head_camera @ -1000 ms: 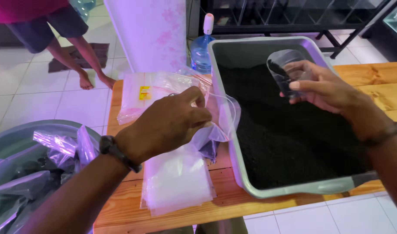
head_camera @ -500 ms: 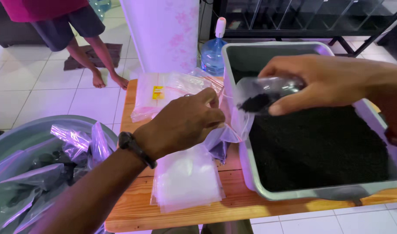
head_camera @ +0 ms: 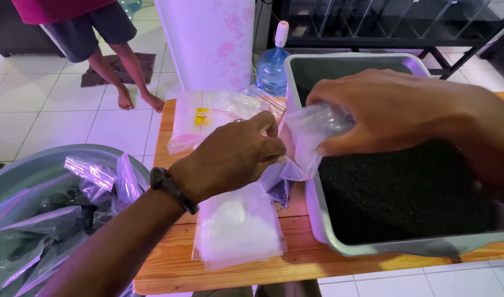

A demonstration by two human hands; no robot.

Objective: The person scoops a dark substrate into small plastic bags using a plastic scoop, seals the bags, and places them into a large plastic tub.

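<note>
A small clear plastic bag (head_camera: 296, 159) hung open between the two hands, just over the left rim of the tray (head_camera: 318, 220). Its film was thin, glossy and crumpled, with a faint violet sheen, and its lower end sagged down against the tray's outer wall, where something dark showed through it.

The left hand (head_camera: 230, 157) was curled, thumb and fingertips pinching the bag's left edge; a dark band (head_camera: 172, 188) sat on its wrist. The right hand (head_camera: 395, 110) was closed around a clear plastic cup (head_camera: 323, 121), tilted with its mouth toward the bag's opening. What the cup held could not be told through the fingers.

The tray was grey, rectangular and filled with fine black grains (head_camera: 406, 192), and stood on the right part of the wooden table (head_camera: 235, 267). A stack of flat empty bags (head_camera: 238, 225) lay near the table's front edge, under the left wrist. A packet of more bags with a yellow label (head_camera: 202, 118) lay toward the far edge.

Off the table's left side, a round grey tub (head_camera: 20, 170) held filled, sealed bags (head_camera: 92, 181). Beyond the far edge stood a blue water bottle (head_camera: 272, 69), and another person's bare legs (head_camera: 120, 71) showed on the tiled floor (head_camera: 42, 126).
</note>
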